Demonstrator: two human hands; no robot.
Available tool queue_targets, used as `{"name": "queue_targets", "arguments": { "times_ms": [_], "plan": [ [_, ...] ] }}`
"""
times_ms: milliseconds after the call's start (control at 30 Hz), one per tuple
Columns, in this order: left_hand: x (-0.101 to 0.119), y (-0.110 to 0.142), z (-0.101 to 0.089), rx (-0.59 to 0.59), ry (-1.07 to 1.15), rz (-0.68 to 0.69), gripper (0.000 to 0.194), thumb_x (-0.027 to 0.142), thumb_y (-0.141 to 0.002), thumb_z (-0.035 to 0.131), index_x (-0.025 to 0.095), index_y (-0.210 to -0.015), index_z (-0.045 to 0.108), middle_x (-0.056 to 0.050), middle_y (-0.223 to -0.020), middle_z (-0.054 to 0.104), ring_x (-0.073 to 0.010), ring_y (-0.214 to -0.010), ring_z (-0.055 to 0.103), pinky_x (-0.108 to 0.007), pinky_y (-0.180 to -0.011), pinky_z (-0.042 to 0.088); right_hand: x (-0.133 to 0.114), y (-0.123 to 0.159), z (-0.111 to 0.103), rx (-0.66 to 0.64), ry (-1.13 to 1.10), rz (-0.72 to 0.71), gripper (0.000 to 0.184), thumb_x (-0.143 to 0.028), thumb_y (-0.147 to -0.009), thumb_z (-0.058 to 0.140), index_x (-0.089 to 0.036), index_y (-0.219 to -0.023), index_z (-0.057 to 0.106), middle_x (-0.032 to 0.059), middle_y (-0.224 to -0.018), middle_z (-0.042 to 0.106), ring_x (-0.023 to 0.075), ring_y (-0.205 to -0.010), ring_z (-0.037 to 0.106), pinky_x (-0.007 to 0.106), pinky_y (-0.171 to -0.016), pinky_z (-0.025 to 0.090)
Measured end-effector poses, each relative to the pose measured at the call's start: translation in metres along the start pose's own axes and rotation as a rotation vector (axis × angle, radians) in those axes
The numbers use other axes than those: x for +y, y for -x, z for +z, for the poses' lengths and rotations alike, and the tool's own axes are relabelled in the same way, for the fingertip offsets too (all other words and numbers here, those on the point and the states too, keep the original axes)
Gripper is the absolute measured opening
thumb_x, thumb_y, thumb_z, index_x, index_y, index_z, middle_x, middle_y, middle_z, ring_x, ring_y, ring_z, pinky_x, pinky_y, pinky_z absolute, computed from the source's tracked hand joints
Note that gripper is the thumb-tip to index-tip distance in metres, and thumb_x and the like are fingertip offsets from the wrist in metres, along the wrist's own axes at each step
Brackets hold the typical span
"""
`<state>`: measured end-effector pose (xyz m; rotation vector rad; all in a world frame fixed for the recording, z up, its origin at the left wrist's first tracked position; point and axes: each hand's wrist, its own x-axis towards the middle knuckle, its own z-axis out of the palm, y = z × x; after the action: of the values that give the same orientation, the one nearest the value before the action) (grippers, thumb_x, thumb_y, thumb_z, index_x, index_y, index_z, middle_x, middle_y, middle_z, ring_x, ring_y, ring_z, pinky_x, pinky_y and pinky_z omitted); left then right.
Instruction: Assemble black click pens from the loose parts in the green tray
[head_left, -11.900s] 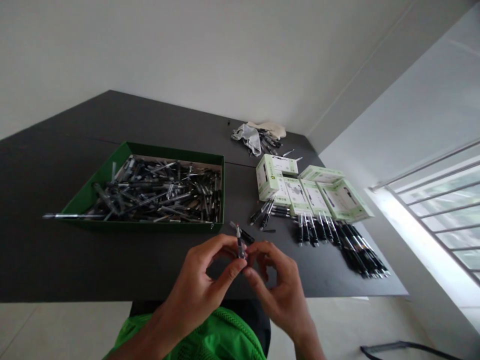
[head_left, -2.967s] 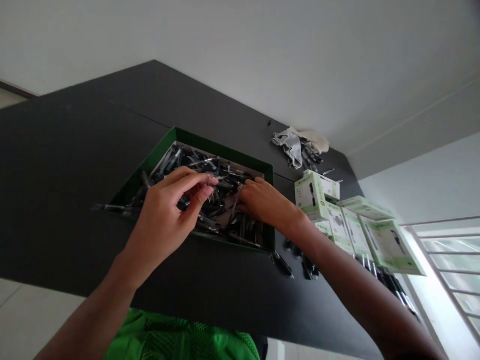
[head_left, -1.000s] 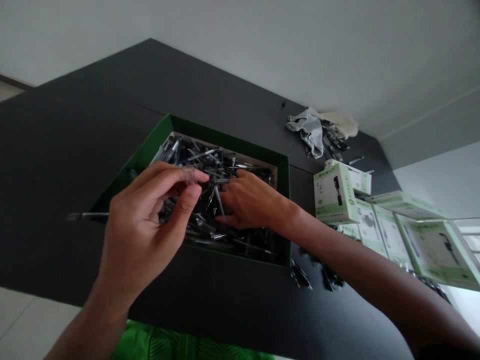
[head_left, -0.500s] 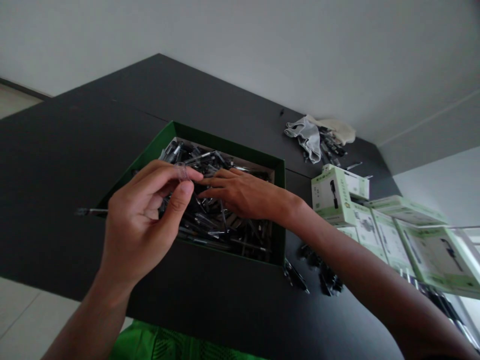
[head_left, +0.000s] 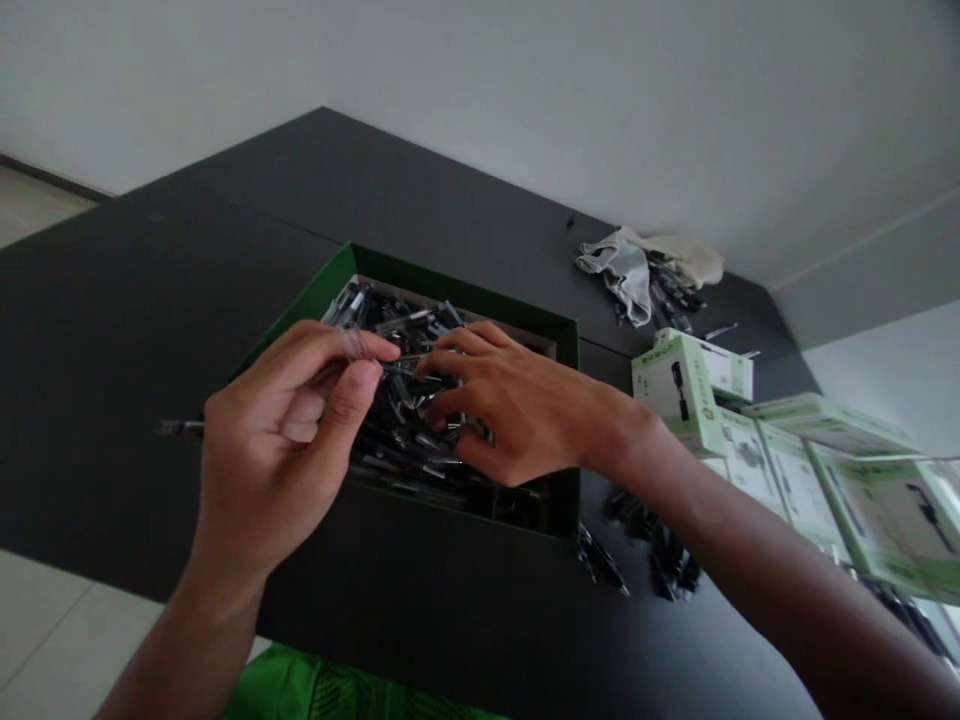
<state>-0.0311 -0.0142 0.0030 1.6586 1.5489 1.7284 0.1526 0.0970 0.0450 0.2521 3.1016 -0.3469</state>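
A green open box is filled with a jumble of black and clear pens. My left hand is raised over its left part, thumb and index finger closed together. What they hold, if anything, is hidden. Around the index finger sits a see-through ridged band. A clear-and-dark pen end juts out to the left from behind this hand. Over the pens, my right hand is bent at the wrist, fingers curled but apart, and I see nothing held in it.
Green-and-white pen cartons are stacked on the right. Behind them lie gray gloves and a beige cloth with pens. Black pieces and loose pens rest beside the box on the dark table.
My right hand has drawn back to the right and away from the left fingertips, its fingers spreading and its thumb coming into view. My left hand has shifted slightly left.
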Motion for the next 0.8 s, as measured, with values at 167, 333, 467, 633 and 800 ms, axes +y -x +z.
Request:
{"name": "queue_targets", "arguments": {
  "times_ms": [167, 333, 467, 633, 800],
  "plan": [
    [-0.002, 0.0, -0.002, -0.009, 0.008, -0.01, 0.009, 0.02, -0.101, 0.068, 0.021, -0.103, 0.077, 0.0, -0.1, 0.074, -0.0083, -0.089, 0.069, -0.014, -0.078, 0.054, -0.002, -0.016, 0.016, -0.083, -0.062, -0.164, 0.035, -0.018, -0.096, 0.058, -0.015, -0.127, 0.073, 0.0106, -0.126, 0.074, 0.0285, -0.125, 0.058, 0.044, -0.112, 0.038],
    [-0.002, -0.002, -0.005, -0.037, 0.033, -0.011, 0.011, 0.02, -0.102, 0.066, 0.022, -0.104, 0.077, -0.001, -0.101, 0.073, -0.0097, -0.088, 0.069, -0.017, -0.078, 0.055, 0.006, -0.002, 0.019, -0.147, 0.121, -0.026, 0.024, -0.025, -0.097, 0.058, -0.014, -0.106, 0.078, 0.0129, -0.106, 0.074, 0.0298, -0.106, 0.06, 0.045, -0.101, 0.042],
    [-0.002, -0.002, -0.006, -0.049, 0.039, -0.024, 0.012, 0.024, -0.103, 0.066, 0.026, -0.105, 0.078, -0.001, -0.102, 0.073, -0.0132, -0.091, 0.069, -0.023, -0.078, 0.057, 0.01, 0.014, 0.019, -0.166, 0.208, 0.072, 0.026, -0.028, -0.099, 0.057, -0.014, -0.098, 0.079, 0.0128, -0.1, 0.074, 0.0296, -0.103, 0.059, 0.047, -0.1, 0.041],
    [-0.002, 0.001, -0.007, -0.017, 0.007, -0.059, 0.012, 0.032, -0.103, 0.066, 0.03, -0.105, 0.078, -0.001, -0.102, 0.074, -0.0165, -0.091, 0.069, -0.029, -0.081, 0.056, 0.011, 0.02, 0.02, -0.107, 0.268, 0.188, 0.04, -0.037, -0.108, 0.05, -0.016, -0.096, 0.081, 0.0139, -0.108, 0.073, 0.0302, -0.111, 0.06, 0.048, -0.104, 0.039],
    [-0.002, 0.0, -0.007, -0.004, -0.008, -0.034, 0.012, 0.03, -0.103, 0.066, 0.024, -0.103, 0.077, -0.001, -0.1, 0.074, -0.0134, -0.088, 0.068, -0.025, -0.079, 0.054, 0.004, 0.002, 0.021, 0.009, 0.218, 0.016, 0.024, -0.022, -0.104, 0.055, -0.016, -0.114, 0.076, 0.0165, -0.136, 0.066, 0.0312, -0.123, 0.057, 0.047, -0.103, 0.042]
  ]
}}
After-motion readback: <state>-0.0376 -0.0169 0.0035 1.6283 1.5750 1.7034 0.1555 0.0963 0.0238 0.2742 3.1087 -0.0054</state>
